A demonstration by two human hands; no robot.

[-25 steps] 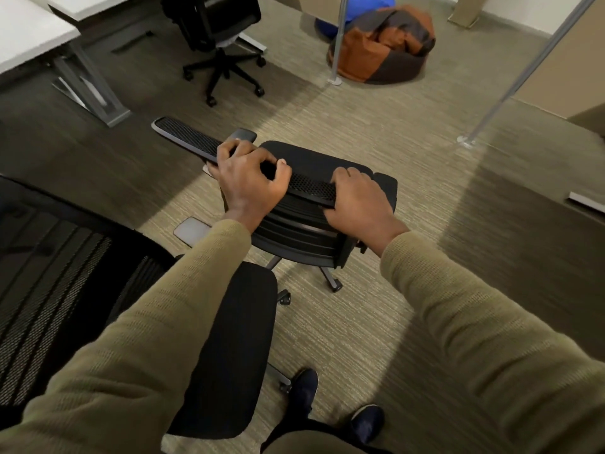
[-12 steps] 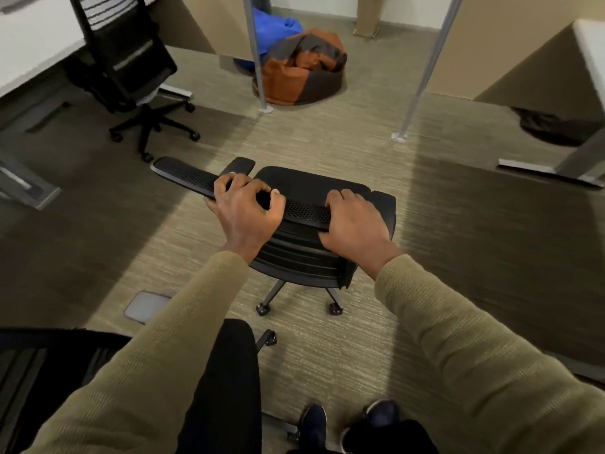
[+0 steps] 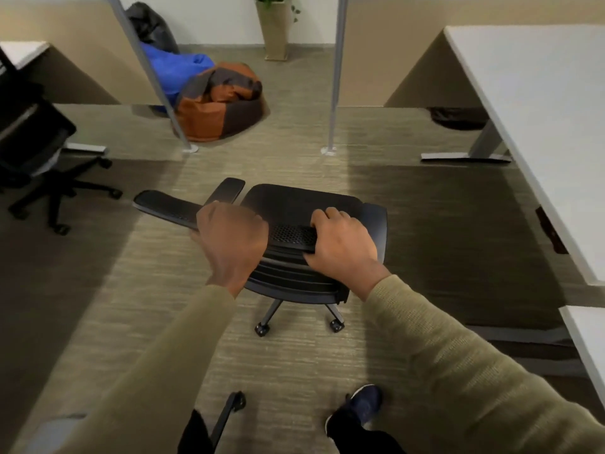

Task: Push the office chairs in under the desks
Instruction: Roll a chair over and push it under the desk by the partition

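A black office chair [image 3: 304,204] stands on the carpet in the middle of the view, seen from behind and above. My left hand [image 3: 234,240] grips the top edge of its mesh backrest on the left. My right hand [image 3: 340,244] grips the same edge on the right, fingers curled over it. A white desk [image 3: 537,103] stretches along the right side, its grey leg [image 3: 481,145] on the floor ahead and to the right of the chair. Two of the chair's casters show below the seat.
Another black office chair [image 3: 36,152] stands at the far left by a desk corner. Two grey poles [image 3: 335,77] rise from the floor ahead. Orange and blue beanbags [image 3: 219,103] lie behind them, with a planter [image 3: 275,31] at the wall. A chair base [image 3: 229,411] is near my feet.
The view has swung to the right, bringing the white desk on the right into sight. The chair has turned with both hands still on its backrest, and the near chair has dropped almost out of view.
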